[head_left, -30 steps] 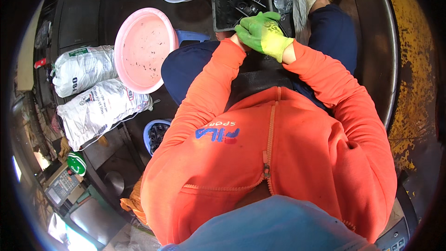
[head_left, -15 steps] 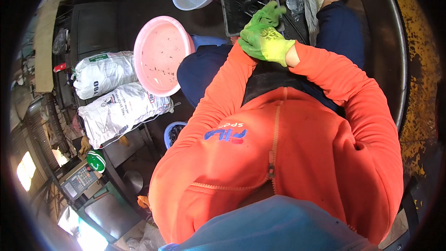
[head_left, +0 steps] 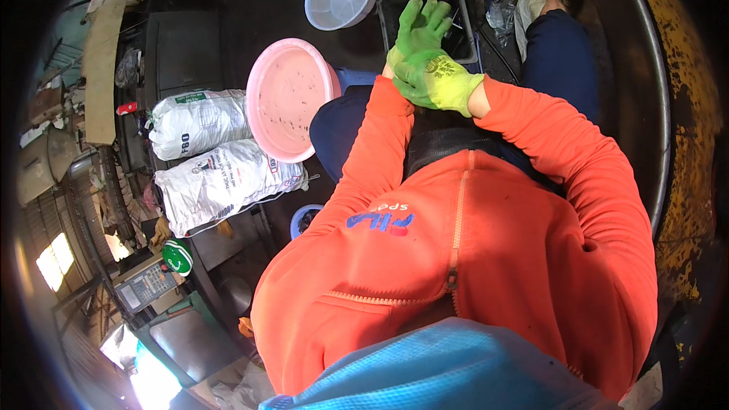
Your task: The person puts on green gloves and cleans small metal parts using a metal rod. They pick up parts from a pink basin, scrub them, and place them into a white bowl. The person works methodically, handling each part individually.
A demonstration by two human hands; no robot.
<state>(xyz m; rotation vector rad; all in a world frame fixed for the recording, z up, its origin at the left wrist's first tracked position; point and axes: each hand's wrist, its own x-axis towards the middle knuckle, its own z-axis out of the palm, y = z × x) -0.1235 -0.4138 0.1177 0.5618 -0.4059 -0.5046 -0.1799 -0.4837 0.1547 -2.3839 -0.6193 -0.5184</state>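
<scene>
Both my hands wear green-coated work gloves with yellow backs and meet in front of my lap. My left hand (head_left: 422, 29) is raised with its fingers stretched upward and apart, holding nothing. Across its lower palm and wrist lies my right hand (head_left: 437, 78), its fingers closed on the left glove near the cuff. Part of the left glove is hidden behind the right hand. Just beyond the hands is a black rectangular tray (head_left: 468, 49), with dark thin pieces partly visible inside.
A pink basin (head_left: 332, 91) with dark specks stands to the left, beside two white sacks (head_left: 199, 123). A pale blue plastic basket (head_left: 311, 11) sits farther off. A small blue basin (head_left: 295, 224) is near my left elbow. A dark curved metal rim (head_left: 659, 106) runs along the right.
My left hand's fingers have straightened and spread upward from a more folded pose. My right hand stays against the left glove. The view has shifted slightly, moving the surroundings right and down.
</scene>
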